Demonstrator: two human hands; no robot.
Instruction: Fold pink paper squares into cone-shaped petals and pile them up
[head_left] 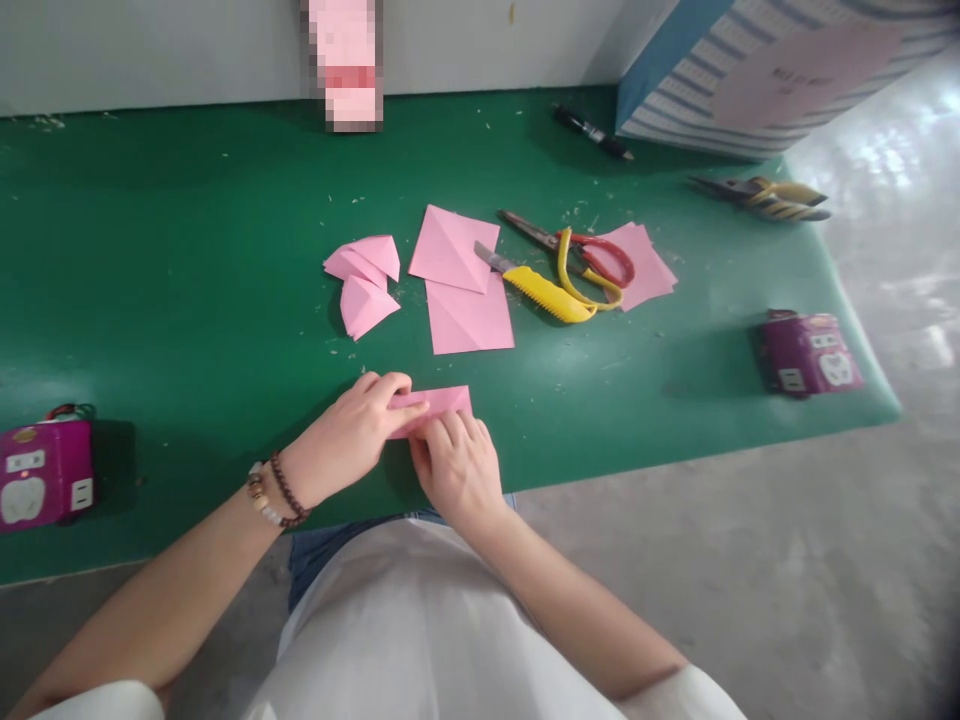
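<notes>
A folded piece of pink paper (448, 398) lies near the front edge of the table between my hands. My left hand (367, 418) grips its left end, thumb laid along the top and fingers curled behind. My right hand (459, 450) presses its curled fingers on the lower right part, hiding that edge. Just beyond are two creased pink paper squares (471, 325), one overlapping the other. Several folded pink paper pieces (364, 280) sit to their left. A yellow utility knife (547, 293) rests with its blade over the squares, touching red-and-yellow-handled scissors (562, 240).
More pink sheets (652, 268) lie partly under the scissors. Pliers (772, 195), a black pen (592, 132) and a striped box (750, 80) occupy the back right. Purple power boxes stand left (45, 472) and right (810, 352) on the green table (187, 230).
</notes>
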